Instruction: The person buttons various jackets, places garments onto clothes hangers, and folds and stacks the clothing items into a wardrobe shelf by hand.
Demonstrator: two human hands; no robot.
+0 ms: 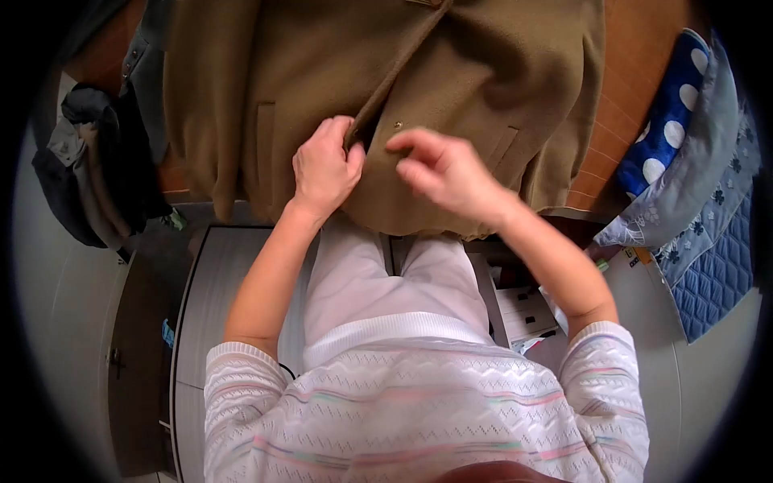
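Observation:
A brown coat (451, 88) lies spread out in front of me, its lower hem towards my body. My left hand (326, 161) is closed on the coat's front edge, with the thumb and fingers pinching the cloth near a small metal snap. My right hand (443, 169) hovers over the other front panel, slightly blurred. Its thumb and index finger are apart, and I see nothing between them. Just above these fingertips a small round metal snap (398, 125) shows on the cloth. Pocket slits sit on both sides of the coat.
The coat rests on an orange-brown surface (620, 121). Dark clothes (97, 161) hang in a heap at the left. On the right are a blue polka-dot fabric (672, 121), a grey-blue cloth and a quilted blue pad (713, 278). A partly visible drawer (527, 310) holds small items.

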